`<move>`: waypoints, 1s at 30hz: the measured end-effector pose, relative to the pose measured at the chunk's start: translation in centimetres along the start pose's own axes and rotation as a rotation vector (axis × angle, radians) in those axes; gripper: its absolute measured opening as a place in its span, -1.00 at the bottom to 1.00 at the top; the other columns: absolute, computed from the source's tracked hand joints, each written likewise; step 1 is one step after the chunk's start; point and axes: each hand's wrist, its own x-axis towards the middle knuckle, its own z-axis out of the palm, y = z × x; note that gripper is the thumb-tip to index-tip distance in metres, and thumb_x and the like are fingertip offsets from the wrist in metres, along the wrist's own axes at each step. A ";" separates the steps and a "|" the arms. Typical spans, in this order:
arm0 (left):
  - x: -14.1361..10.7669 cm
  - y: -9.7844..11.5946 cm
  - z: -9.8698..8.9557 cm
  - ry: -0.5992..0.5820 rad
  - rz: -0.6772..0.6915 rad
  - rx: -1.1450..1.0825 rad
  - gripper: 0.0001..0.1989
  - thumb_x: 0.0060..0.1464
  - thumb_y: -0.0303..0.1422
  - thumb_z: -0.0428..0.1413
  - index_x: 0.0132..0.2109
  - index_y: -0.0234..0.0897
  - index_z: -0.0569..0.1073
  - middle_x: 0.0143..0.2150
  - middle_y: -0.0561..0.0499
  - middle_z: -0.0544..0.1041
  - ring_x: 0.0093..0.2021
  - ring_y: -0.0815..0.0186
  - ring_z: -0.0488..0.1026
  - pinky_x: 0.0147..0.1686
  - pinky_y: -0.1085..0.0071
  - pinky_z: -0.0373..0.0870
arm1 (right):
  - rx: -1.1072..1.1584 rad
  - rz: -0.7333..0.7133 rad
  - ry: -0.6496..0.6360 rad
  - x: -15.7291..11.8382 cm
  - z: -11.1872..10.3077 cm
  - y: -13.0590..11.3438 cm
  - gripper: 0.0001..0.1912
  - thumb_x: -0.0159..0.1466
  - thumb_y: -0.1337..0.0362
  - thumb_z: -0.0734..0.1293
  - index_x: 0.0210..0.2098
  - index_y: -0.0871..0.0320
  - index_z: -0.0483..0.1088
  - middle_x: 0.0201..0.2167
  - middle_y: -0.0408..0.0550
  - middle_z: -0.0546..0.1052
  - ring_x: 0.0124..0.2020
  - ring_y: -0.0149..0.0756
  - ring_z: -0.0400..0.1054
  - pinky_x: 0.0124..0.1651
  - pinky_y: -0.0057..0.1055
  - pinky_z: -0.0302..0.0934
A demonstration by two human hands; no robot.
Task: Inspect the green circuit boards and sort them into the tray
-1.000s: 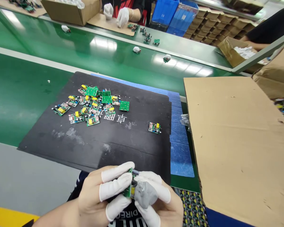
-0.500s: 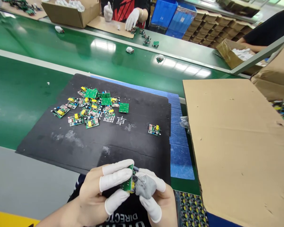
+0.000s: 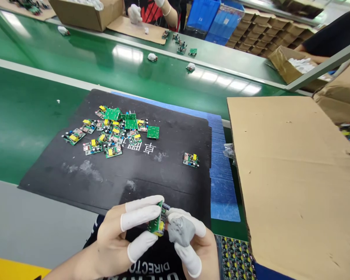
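My left hand (image 3: pixel 125 229), with white finger cots on its fingertips, grips a small green circuit board (image 3: pixel 155 223) by its edges. The board is held on edge, its components facing right. Between the fingers of my right hand (image 3: pixel 196 237), also in white finger cots, is a lump of grey putty (image 3: pixel 181 231). The putty is close beside the component side; whether they touch I cannot tell. Beyond my hands, a pile of circuit boards (image 3: pixel 116 131) lies on the black mat (image 3: pixel 163 179). One single board (image 3: pixel 191 160) lies apart near the mat's right edge.
A large cardboard sheet (image 3: pixel 291 171) stands to the right. Behind the mat runs a green conveyor belt (image 3: pixel 84 58) carrying several white-wrapped pieces (image 3: pixel 152 57). Across it a person's gloved hand (image 3: pixel 135 14) shows near a cardboard box (image 3: pixel 84 15). A tray of boards (image 3: pixel 237 256) is at lower right.
My hands have drawn slightly apart, so the putty sits a little farther from the board. The white pieces on the belt have shifted left. The co-worker's hand has lifted off the far boards.
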 end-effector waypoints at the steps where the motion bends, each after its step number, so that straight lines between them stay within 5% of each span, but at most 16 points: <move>1: 0.0 0.0 0.0 0.003 0.001 0.002 -0.59 0.12 -0.53 0.12 0.13 -0.29 0.37 0.10 -0.21 0.45 0.03 0.14 0.48 -0.06 0.36 0.52 | -0.015 0.005 -0.005 0.0 0.0 -0.1 -0.76 0.13 0.25 0.44 -0.18 -0.10 0.55 -0.20 -0.03 0.60 -0.11 -0.15 0.48 -0.02 -0.23 0.38; 18: 1.0 0.7 0.1 0.013 0.184 0.219 -0.61 0.17 -0.51 0.06 0.15 -0.35 0.35 0.13 -0.26 0.41 -0.07 0.24 0.53 -0.17 0.47 0.55 | -0.233 -0.070 -0.046 0.2 -0.1 -0.6 -0.62 0.07 0.43 0.43 -0.16 -0.11 0.55 -0.22 -0.09 0.60 -0.20 -0.19 0.50 -0.09 -0.30 0.41; 25: 1.3 1.1 0.1 0.022 0.200 0.388 -0.61 0.17 -0.51 0.03 0.15 -0.29 0.36 0.09 -0.21 0.46 -0.12 0.25 0.55 -0.22 0.43 0.57 | -0.081 0.008 0.072 0.2 1.0 -0.2 -0.79 0.08 0.22 0.46 -0.25 -0.03 0.57 -0.25 -0.01 0.59 -0.19 -0.15 0.49 -0.09 -0.25 0.40; 30: 0.9 1.0 0.8 0.114 0.164 0.359 -0.63 0.21 -0.47 -0.01 0.15 -0.29 0.36 0.06 -0.20 0.48 -0.06 0.22 0.51 -0.21 0.39 0.57 | -0.060 0.029 -0.014 0.3 0.8 -0.2 -0.74 0.10 0.12 0.45 -0.20 -0.04 0.54 -0.24 0.00 0.57 -0.18 -0.14 0.46 -0.05 -0.19 0.37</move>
